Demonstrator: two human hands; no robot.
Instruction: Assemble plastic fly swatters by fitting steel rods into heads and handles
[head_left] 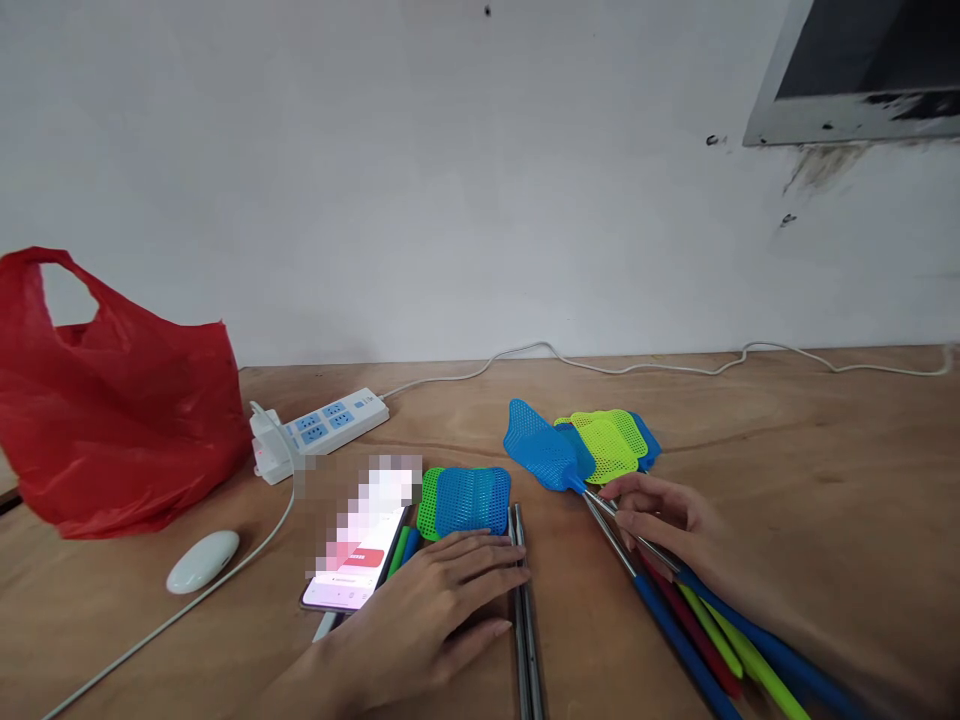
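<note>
My right hand pinches the thin metal shaft of a blue fly swatter, whose perforated head lies tilted at the table's middle. Under and behind it rest more fly swatters, with a yellow-green head on top and blue edges showing. Their blue, red and yellow-green handles fan out below my right wrist. My left hand lies flat with its fingers stretched, partly over a small stack of blue and green swatter heads. Its fingertips reach two metal rods; whether they press on them I cannot tell.
Left of my left hand lies a lit phone. Further back stands a white power strip with a plugged-in charger and cables. A white mouse and a red plastic bag are at the left. The wall rises behind the wooden table.
</note>
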